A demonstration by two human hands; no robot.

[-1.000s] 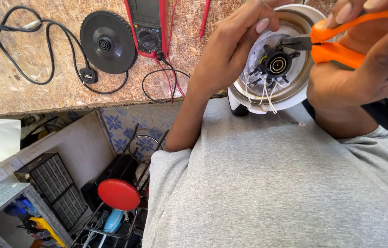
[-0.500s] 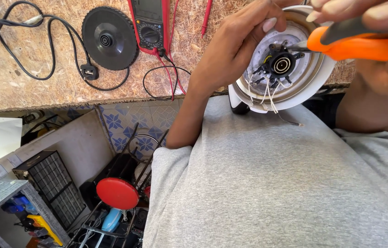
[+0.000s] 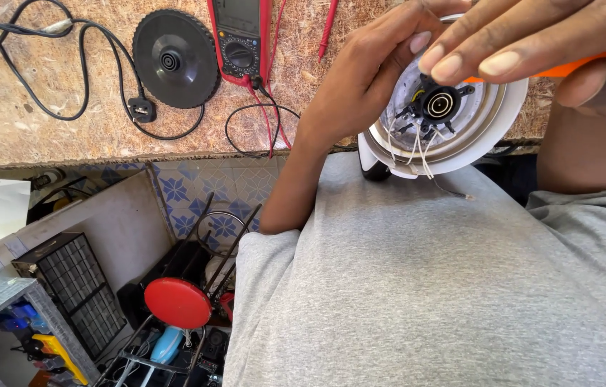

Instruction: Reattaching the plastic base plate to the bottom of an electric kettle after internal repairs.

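A white electric kettle (image 3: 493, 140) is held upside-down at the near edge of a chipboard worktop (image 3: 45, 136), its round base turned up toward the camera so that its long axis runs away from the viewer, down toward the person's grey shirt (image 3: 425, 287). In the middle of the open base sits a black round connector (image 3: 437, 105), with thin white wires (image 3: 417, 147) trailing from it toward the shirt. The left hand (image 3: 371, 79) comes up from the lower left of the kettle, forearm slanted, and its fingers are curled around the kettle's left rim, gripping it. The right hand (image 3: 532, 39) reaches in from the kettle's upper right, fingers stretched out flat over the connector and their tips just above it; an orange tool handle (image 3: 568, 68) is pinched between these fingers and the thumb. To the left of the kettle on the worktop lie a red multimeter (image 3: 240, 36) with its red probe (image 3: 330, 29), a black round kettle stand (image 3: 176, 59) and its black cable with plug (image 3: 141, 110). Below the worktop, far to the kettle's lower left, stands a red round disc (image 3: 177, 302).
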